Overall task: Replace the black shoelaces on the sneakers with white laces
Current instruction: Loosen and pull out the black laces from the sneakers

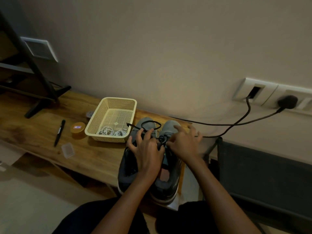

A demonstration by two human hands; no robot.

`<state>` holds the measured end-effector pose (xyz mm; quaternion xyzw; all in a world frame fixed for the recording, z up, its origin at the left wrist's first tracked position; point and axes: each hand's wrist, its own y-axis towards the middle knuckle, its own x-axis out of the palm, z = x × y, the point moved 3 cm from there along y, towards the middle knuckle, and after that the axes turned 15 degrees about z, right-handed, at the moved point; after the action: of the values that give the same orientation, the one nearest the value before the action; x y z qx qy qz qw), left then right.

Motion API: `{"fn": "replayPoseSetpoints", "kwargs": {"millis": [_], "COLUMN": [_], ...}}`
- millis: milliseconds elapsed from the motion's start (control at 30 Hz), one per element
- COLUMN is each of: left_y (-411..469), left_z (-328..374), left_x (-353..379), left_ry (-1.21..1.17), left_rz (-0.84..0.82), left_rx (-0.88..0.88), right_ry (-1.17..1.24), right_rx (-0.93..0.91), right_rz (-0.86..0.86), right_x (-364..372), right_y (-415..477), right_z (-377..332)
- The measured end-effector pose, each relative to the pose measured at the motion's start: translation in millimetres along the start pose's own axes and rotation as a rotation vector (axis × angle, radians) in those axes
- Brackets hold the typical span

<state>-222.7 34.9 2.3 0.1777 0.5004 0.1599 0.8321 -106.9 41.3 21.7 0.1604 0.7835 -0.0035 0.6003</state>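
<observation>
Two grey sneakers stand side by side on the wooden bench, toes toward the wall: the left sneaker point(128, 173) and the right sneaker point(170, 181). A black shoelace point(150, 124) loops loose over the toes, one end reaching toward the basket. My left hand point(146, 149) rests over the left sneaker's tongue, fingers spread, thumb and a finger pinching the lace. My right hand point(184, 142) lies on the right sneaker, pinching the black lace knot between the shoes. White laces point(112, 132) lie coiled in the cream basket point(94, 132).
On the bench point(87, 156) left of the basket lie a round orange tin point(78, 129), a black pen point(59, 132) and a small clear plastic case point(67, 149). Black cables point(236, 124) run from wall sockets behind the shoes. A dark stand point(42, 97) sits far left.
</observation>
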Motion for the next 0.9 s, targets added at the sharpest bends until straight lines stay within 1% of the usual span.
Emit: {"fn": "replayPoseSetpoints", "kwargs": {"millis": [67,200,367,467,500,533,567,633,700,767,900], "left_y": [-0.2,-1.2,-0.3,-0.3,-0.3,-0.2,-0.3,-0.5,-0.9,-0.6,-1.5], "left_z": [-0.2,0.2,-1.7,-0.9,-0.6,-0.5,-1.1,-2.1,-2.6,-2.9,-1.9], "left_x": [0.4,-0.1,0.7,0.7,0.6,0.9,1.2,2.4,4.1,5.0,4.7], "left_ry": [0.009,0.004,-0.019,-0.026,-0.027,-0.027,-0.023,-0.005,0.01,0.02,0.039], "left_rz": [-0.002,0.013,0.021,0.024,0.023,0.023,0.022,0.021,0.028,0.035,0.045], "left_rx": [0.003,0.002,-0.024,-0.019,-0.017,-0.016,-0.017,-0.014,0.0,0.009,0.012], "right_ry": [-0.021,0.034,0.158,0.143,0.115,0.072,0.027,-0.01,-0.01,-0.047,0.001], "right_rx": [-0.036,-0.036,0.155,0.3,0.324,0.312,0.261,0.098,-0.007,-0.046,-0.046], "right_rz": [-0.019,0.023,0.021,-0.013,-0.018,-0.013,0.002,0.031,-0.009,-0.024,0.055], "right_x": [6.5,-1.3,-20.8,-25.9,-26.7,-26.2,-24.8,-17.7,-7.6,0.8,-3.6], "right_y": [-2.4,-0.9,3.8,2.1,0.7,0.0,0.0,0.7,-0.7,-2.9,-3.6], "right_z": [-5.9,-0.6,27.8,41.4,41.7,39.4,34.2,19.1,3.7,-5.5,-4.7]}}
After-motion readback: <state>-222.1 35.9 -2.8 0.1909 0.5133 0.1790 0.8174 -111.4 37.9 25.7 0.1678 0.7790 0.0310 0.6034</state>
